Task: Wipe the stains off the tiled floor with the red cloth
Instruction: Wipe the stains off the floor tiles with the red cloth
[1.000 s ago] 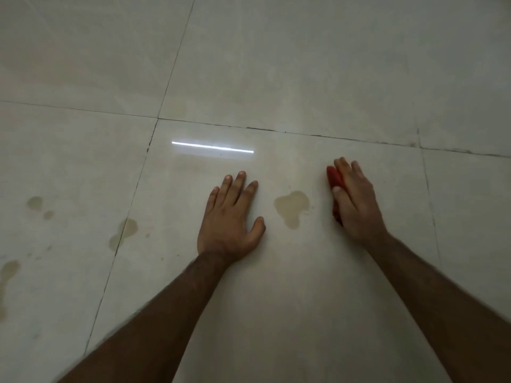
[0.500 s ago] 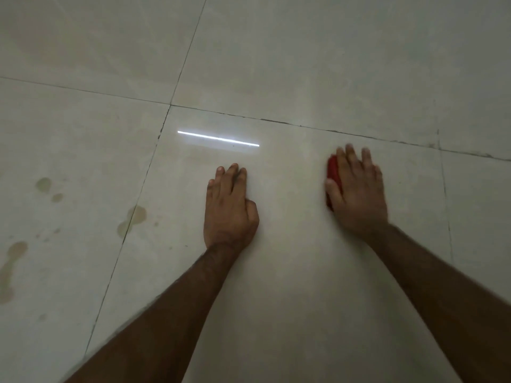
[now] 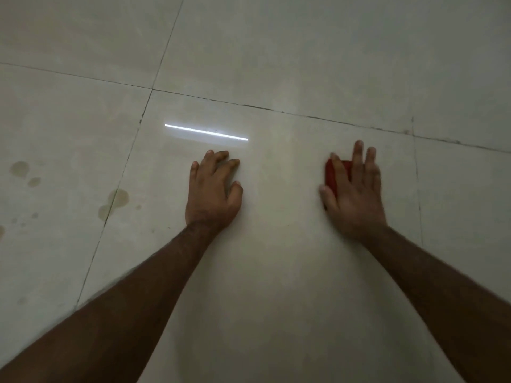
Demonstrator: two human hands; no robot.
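Observation:
My right hand (image 3: 354,194) lies flat on the red cloth (image 3: 329,175), fingers straight and spread, pressing it onto the pale tiled floor (image 3: 276,272). Only the cloth's left part and a strip between two fingers show. My left hand (image 3: 213,192) rests on the same tile to the left, fingers loosely bent, holding nothing. The tile between my hands shows no stain. A brownish stain (image 3: 114,201) sits on the grout line to the left of my left hand. Two smaller stains (image 3: 20,168) lie further left.
A bright strip of reflected light (image 3: 206,131) lies on the tile just beyond my left hand. Dark grout lines (image 3: 276,109) cross the floor beyond both hands. Faint specks dot the left tile.
The brown stain that lay between my hands one second ago is gone. My left hand's fingers have drawn in and bent. My right hand's fingers have spread over the cloth.

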